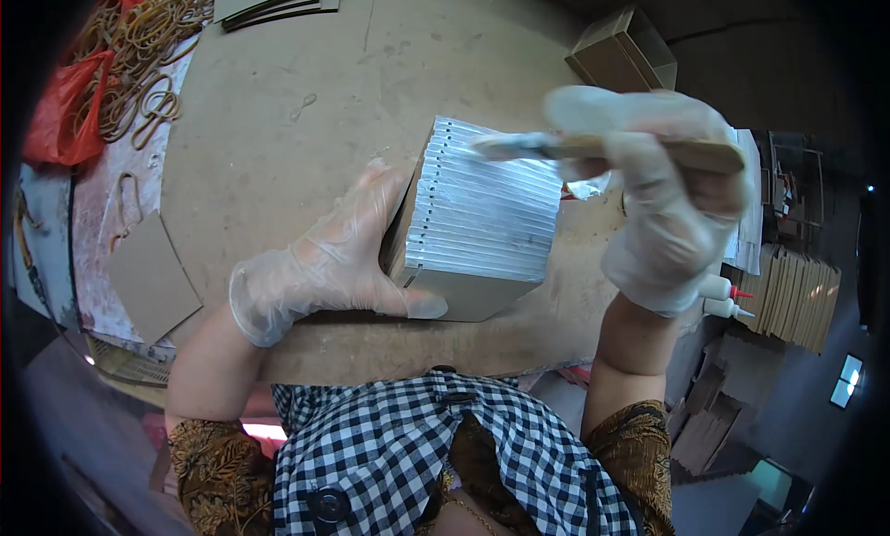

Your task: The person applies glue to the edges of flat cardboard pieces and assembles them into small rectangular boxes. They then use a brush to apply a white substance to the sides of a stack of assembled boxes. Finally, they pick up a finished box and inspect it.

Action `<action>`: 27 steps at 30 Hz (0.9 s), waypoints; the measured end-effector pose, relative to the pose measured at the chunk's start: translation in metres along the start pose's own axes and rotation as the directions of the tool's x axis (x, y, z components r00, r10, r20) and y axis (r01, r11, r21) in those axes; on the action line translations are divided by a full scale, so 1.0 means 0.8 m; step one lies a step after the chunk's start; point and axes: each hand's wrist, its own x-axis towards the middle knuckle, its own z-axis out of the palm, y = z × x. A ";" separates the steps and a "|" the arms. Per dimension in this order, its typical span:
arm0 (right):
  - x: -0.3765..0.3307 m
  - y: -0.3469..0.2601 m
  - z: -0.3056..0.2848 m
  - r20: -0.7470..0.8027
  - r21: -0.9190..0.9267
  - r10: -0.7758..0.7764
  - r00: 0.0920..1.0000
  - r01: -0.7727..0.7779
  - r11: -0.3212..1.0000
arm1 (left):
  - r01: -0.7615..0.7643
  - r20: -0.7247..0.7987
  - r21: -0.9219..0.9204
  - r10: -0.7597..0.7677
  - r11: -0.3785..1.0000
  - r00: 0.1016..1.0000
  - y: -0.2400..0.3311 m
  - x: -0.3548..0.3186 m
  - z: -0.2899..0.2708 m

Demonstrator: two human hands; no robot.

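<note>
A boxy block (491,202) of many thin layers stands on the table, its ridged top wet-looking and whitish. Small dark holes run in a row along its left edge, and its near side is plain grey-brown board. My left hand (329,248), in a clear thin glove, grips the block's left side, with the thumb at the near corner. In my gloved right hand (672,188) is a brush (593,148) with a flat wooden handle. Its pale-coated tip is over the upper part of the ridged top; motion blurs it, so I cannot tell whether it touches.
Rubber bands (153,35) and a red plastic bag (69,109) lie at the far left. A loose grey board (153,278) is nearer. An open brown box (623,52) stands at the far right. White bottles (718,297) and stacked boards (793,299) are beyond my right arm.
</note>
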 end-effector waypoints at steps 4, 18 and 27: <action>0.013 -0.001 0.009 0.149 -0.088 0.090 0.985 -0.078 0.993 | 0.024 0.006 -0.010 -0.024 1.000 1.000 -0.002 -0.001 0.000; -0.021 -0.022 -0.066 -0.199 -0.301 0.345 0.917 -0.392 0.869 | 0.011 0.001 -0.014 -0.011 1.000 1.000 -0.003 -0.001 0.002; 0.000 -0.018 -0.020 -0.110 -0.140 0.201 0.973 -0.215 0.966 | 0.006 0.017 0.034 -0.006 0.999 1.000 -0.005 -0.002 0.001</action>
